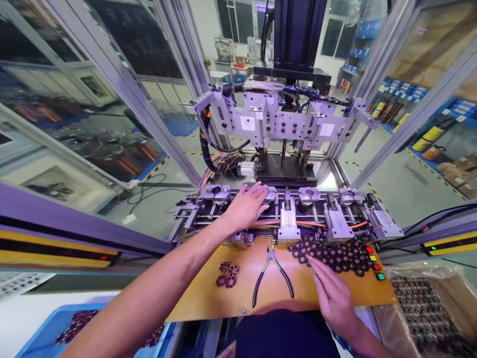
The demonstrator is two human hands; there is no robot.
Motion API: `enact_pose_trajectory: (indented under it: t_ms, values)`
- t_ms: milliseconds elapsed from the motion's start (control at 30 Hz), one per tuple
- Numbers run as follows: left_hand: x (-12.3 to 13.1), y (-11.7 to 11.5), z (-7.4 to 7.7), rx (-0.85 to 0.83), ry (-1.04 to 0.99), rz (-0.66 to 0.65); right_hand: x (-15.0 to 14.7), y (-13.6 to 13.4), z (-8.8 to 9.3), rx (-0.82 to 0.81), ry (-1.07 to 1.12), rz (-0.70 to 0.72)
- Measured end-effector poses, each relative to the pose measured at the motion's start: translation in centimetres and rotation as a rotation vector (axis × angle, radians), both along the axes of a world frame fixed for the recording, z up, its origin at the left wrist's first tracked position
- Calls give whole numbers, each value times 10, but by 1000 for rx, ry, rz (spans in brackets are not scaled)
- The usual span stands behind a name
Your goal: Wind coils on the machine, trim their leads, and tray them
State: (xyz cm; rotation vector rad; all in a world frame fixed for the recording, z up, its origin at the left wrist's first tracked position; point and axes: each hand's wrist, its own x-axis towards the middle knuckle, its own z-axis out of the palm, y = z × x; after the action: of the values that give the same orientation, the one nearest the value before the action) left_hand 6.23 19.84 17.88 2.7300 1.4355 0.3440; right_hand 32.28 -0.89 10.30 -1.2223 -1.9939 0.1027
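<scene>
My left hand (249, 205) reaches forward over the machine's fixture row, palm down with its fingers spread. Its fingertips lie at a metal clamp station (271, 195), which they partly cover; whether they touch a part there is hidden. My right hand (335, 297) is low over the yellow-brown worktop, fingers stretched out and thumb apart. Its fingertips reach the near edge of a cluster of small black ring-shaped cores (335, 256) with coppery centres. Between my hands lie diagonal cutters (271, 256), handles spread toward me. A few similar rings (227, 274) lie left of the cutters.
Beyond the fixtures stands a machine head (285, 119) with cables and metal plates. Coloured buttons (377, 267) line the worktop's right edge. A blue tray (48, 323) of rings sits lower left; a plastic-lined box (458, 293) of parts stands right. Aluminium posts (122, 84) frame both sides.
</scene>
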Motion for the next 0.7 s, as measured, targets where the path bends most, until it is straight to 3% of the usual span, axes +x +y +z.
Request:
enact_pose_trajectory:
  t_ms: [100,233,367,467,567,700]
  values:
    - [4,2,-2,-39,32,9,15,-19,-31,-1,-58,-114]
    - [6,-5,7,-60,33,14,17,-13,-59,-82,-124,-142]
    - [1,-53,14,21,-103,65,7,10,-71,-161,-171,-138]
    - [-10,-110,8,-5,-439,55,1,25,-72,-190,-170,-138]
    - [-19,-157,-10,-139,-573,57,-4,33,-65,-205,-123,-109]
    - [-14,-185,-29,-337,-685,109,-20,27,-29,-224,17,38]
